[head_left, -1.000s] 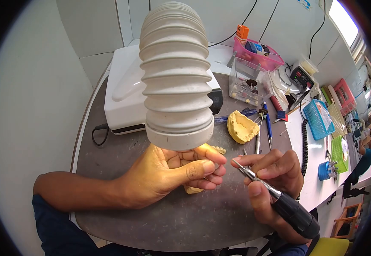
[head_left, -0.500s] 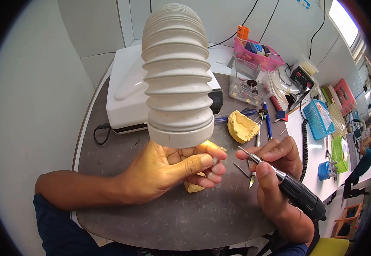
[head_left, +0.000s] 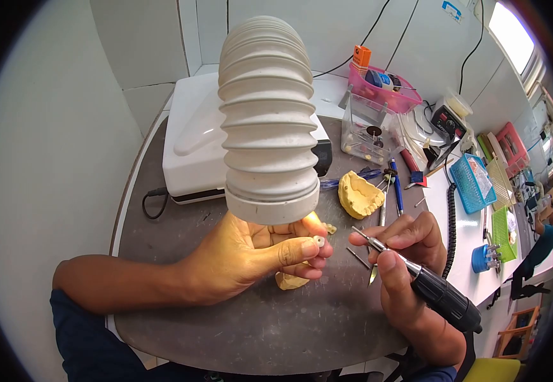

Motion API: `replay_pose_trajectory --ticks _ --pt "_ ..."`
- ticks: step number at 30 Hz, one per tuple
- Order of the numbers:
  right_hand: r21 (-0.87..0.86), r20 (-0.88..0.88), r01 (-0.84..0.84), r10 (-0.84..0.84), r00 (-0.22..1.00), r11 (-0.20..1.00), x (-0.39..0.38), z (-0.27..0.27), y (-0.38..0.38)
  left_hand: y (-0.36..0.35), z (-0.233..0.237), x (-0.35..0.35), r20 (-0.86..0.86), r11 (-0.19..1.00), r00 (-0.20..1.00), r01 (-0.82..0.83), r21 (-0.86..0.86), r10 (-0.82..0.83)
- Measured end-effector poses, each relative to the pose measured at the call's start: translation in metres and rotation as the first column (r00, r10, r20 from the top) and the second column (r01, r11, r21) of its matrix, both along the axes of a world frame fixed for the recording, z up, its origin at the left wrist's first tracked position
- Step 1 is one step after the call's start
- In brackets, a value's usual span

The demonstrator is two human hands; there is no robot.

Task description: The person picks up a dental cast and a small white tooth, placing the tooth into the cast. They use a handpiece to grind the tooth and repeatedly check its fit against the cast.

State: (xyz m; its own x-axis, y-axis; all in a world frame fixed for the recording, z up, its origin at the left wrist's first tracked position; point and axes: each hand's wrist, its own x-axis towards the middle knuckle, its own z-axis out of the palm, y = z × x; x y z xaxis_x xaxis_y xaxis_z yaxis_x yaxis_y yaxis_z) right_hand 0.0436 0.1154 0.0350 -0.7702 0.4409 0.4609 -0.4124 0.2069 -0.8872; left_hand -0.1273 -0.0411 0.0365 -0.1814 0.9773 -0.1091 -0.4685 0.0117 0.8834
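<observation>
My left hand (head_left: 225, 261) pinches a small whitish dental crown (head_left: 319, 241) between thumb and fingers, just under the mouth of a ribbed suction hose (head_left: 269, 121). My right hand (head_left: 410, 254) grips a black and silver rotary handpiece (head_left: 445, 296). Its thin bur points up and left toward the crown, with a gap between them. A yellow plaster jaw model (head_left: 360, 196) lies beyond my hands. Another yellow plaster piece (head_left: 291, 281) is partly hidden under my left hand. Close past my left fingertips sits a tiny yellowish piece (head_left: 331, 228).
A white machine (head_left: 190, 134) stands behind the hose. Near the model lie a blue-handled tool (head_left: 397, 188) and a knife (head_left: 373, 274). A clear box (head_left: 365, 137) and a pink basket (head_left: 391, 95) are at the back; blue (head_left: 474, 184) and green baskets (head_left: 504, 232) stand right.
My left fingers have turned slightly, so the crown shows more. The handpiece has shifted a little left and down. The camera view has moved slightly.
</observation>
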Motion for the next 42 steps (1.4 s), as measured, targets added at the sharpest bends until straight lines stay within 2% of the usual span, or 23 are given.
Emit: replay_pose_trajectory --ticks 3,6,8,9,11,12,14,18,21,22,24,25,26,27,28,29,31,36,38,42 --pt "0.038 0.036 0.017 -0.019 0.999 0.999 0.001 0.003 -0.001 0.0 -0.003 0.0 0.024 0.999 1.0 -0.011 0.037 0.01" --pt "0.066 0.027 -0.001 -0.001 1.0 0.998 0.001 0.002 -0.002 0.002 -0.004 -0.004 -0.052 0.995 0.999 0.005 0.096 0.0" --pt "0.099 0.001 -0.012 0.012 1.0 0.995 0.0 0.001 -0.003 0.003 -0.001 -0.006 -0.012 0.993 0.998 -0.065 0.1 0.067" --pt "0.083 0.015 -0.012 0.011 1.0 0.997 0.001 0.001 -0.004 0.003 0.0 -0.006 -0.093 0.989 0.987 -0.127 0.077 0.134" --pt "0.042 0.097 0.025 -0.029 0.995 0.999 -0.001 0.004 -0.004 0.003 0.001 -0.008 -0.225 0.985 0.962 -0.129 0.118 0.153" --pt "0.016 0.095 0.035 -0.036 0.995 0.999 -0.002 0.0 -0.003 0.002 0.004 -0.008 -0.223 0.986 0.963 -0.128 0.111 0.15" --pt "0.031 0.144 0.048 -0.052 0.988 0.998 0.0 -0.003 0.002 0.0 0.009 -0.007 -0.559 0.992 0.821 -0.123 0.03 0.119" --pt "0.104 0.225 0.079 -0.101 0.969 0.991 0.002 -0.007 0.004 -0.005 0.003 0.001 -0.551 0.976 0.807 -0.2 0.087 0.215" --pt "0.061 0.265 0.148 -0.159 0.951 0.987 -0.002 -0.002 -0.003 -0.006 -0.001 0.007 -0.546 0.966 0.797 -0.222 0.134 0.259" --pt "0.059 0.265 0.148 -0.158 0.951 0.987 -0.004 -0.004 -0.002 -0.008 -0.002 0.008 -0.595 0.966 0.761 -0.217 0.142 0.259" --pt "0.268 0.176 0.121 -0.172 0.969 0.956 -0.01 -0.012 0.002 -0.01 -0.002 0.007 -0.645 0.966 0.72 -0.21 0.15 0.257" --pt "0.266 0.174 0.122 -0.173 0.969 0.956 -0.009 -0.01 0.003 -0.012 -0.001 0.006 -0.75 0.976 0.625 -0.16 0.151 0.218" --pt "0.304 0.264 0.091 -0.176 0.948 0.948 -0.008 -0.007 0.004 -0.012 0.0 0.006 -0.838 0.983 0.514 -0.109 0.144 0.18" --pt "0.338 0.352 0.056 -0.182 0.918 0.939 -0.008 -0.005 0.005 -0.012 0.0 0.007 -0.839 0.984 0.513 -0.108 0.143 0.179" --pt "0.482 0.215 0.06 -0.184 0.959 0.874 -0.011 -0.01 0.007 -0.013 -0.001 0.009 -0.83 0.983 0.529 -0.133 0.127 0.179" --pt "0.482 0.215 0.06 -0.185 0.959 0.874 -0.011 -0.008 0.005 -0.013 -0.002 0.011 -0.819 0.981 0.544 -0.158 0.112 0.181" --pt "0.402 0.331 -0.037 -0.108 0.937 0.915 -0.01 -0.004 0.0 -0.013 -0.003 0.012 -0.821 0.984 0.548 -0.156 0.09 0.162" --pt "0.429 0.355 -0.086 -0.081 0.931 0.899 -0.011 -0.014 -0.001 -0.013 -0.007 0.015 -0.843 0.986 0.521 -0.152 0.063 0.134" --pt "0.594 0.242 -0.041 -0.129 0.962 0.803 -0.01 -0.017 0.0 -0.013 -0.008 0.015 -0.858 0.986 0.492 -0.138 0.091 0.148" --pt "0.657 0.239 -0.043 -0.153 0.959 0.753 -0.006 -0.011 -0.005 -0.011 -0.011 0.016 -0.872 0.983 0.454 -0.118 0.143 0.181"
